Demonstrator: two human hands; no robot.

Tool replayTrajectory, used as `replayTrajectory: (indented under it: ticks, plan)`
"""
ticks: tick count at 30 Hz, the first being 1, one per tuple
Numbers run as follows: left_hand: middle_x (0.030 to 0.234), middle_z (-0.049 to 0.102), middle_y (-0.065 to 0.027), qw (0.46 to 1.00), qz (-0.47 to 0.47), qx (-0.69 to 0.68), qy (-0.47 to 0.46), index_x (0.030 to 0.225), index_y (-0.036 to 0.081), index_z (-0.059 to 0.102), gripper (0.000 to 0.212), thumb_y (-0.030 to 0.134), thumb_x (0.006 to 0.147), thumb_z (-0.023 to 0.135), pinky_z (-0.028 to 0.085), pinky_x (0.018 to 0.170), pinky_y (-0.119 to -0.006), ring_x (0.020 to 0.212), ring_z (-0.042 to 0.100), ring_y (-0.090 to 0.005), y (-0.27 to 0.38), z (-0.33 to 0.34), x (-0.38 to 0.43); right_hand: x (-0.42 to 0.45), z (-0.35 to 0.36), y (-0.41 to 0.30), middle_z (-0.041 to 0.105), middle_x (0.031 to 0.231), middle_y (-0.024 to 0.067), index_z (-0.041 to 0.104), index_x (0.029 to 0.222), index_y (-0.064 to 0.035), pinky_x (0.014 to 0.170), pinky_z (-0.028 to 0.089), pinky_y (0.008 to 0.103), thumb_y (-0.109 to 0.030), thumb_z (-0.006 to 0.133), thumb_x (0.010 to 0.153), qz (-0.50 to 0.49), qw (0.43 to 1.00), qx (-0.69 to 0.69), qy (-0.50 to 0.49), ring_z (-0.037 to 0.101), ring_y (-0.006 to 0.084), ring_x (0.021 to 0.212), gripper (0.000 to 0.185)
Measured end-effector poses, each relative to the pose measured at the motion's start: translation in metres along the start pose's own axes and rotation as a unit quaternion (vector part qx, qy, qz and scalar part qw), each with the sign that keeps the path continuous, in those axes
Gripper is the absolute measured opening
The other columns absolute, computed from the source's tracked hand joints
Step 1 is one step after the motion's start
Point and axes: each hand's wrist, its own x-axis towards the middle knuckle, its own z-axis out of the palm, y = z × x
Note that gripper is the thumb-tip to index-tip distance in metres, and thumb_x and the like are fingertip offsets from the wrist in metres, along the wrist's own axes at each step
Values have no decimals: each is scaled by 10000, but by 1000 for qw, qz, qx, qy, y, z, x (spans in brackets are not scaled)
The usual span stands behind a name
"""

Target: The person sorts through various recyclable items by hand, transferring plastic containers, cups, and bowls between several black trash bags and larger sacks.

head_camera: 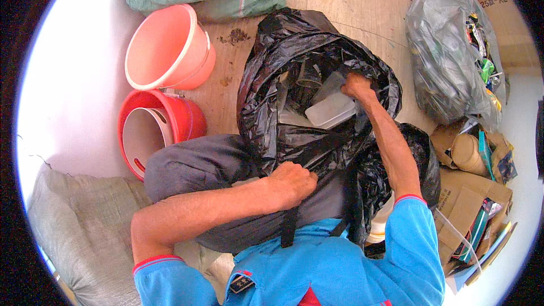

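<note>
A large black plastic bag (272, 46) lies between my knees with its mouth towards me. Inside it are translucent plastic containers (330, 110) and a clear plastic cup (309, 74). My right hand (357, 85) reaches into the mouth at the right, beside the containers; its fingertips are hidden, so whether it grips anything is unclear. At the near edge of the bag, over my lap, my left hand (293, 183) is curled closed on the black plastic.
At left stand a pink bucket (204, 61) and a red bucket (193, 119) holding a pale bin (142, 136). Woven sacks (85, 221) lie behind and ahead. To the right are a grey plastic bag (437, 51) of wrappers, cardboard boxes (488, 189) and paper cups (465, 153).
</note>
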Motion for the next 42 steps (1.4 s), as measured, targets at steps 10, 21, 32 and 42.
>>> replayTrajectory:
  ticks: [10,21,32,42]
  plan:
    - [688,652,-184,998,-41,30,-39,1075,-69,550,464,132,677,679,525,558,-452,648,670,-334,3,1,-1,-14,24,-36,524,1272,276,478,1256,40,930,460,414,-306,609,736,-18,971,52,-232,552,377,1130,638]
    - [671,648,-155,998,-22,59,1,1071,-69,552,469,140,672,683,501,542,-409,629,666,-300,2,1,-2,-13,34,-38,596,1161,264,530,1176,113,862,503,394,-323,805,561,24,957,191,-216,613,360,1014,803]
    - [722,649,-139,995,-17,100,21,996,-19,574,306,153,745,605,482,541,-399,639,659,-273,-2,4,-3,0,33,-25,671,910,236,674,935,43,754,501,409,-298,703,583,-5,973,187,-133,652,340,864,491]
    - [769,653,-124,991,-57,123,18,1014,1,582,284,161,780,572,475,603,-392,682,656,-264,-2,7,-1,8,61,-49,638,1082,250,629,1115,41,860,476,405,-511,761,644,-56,960,260,-86,616,361,1011,738]
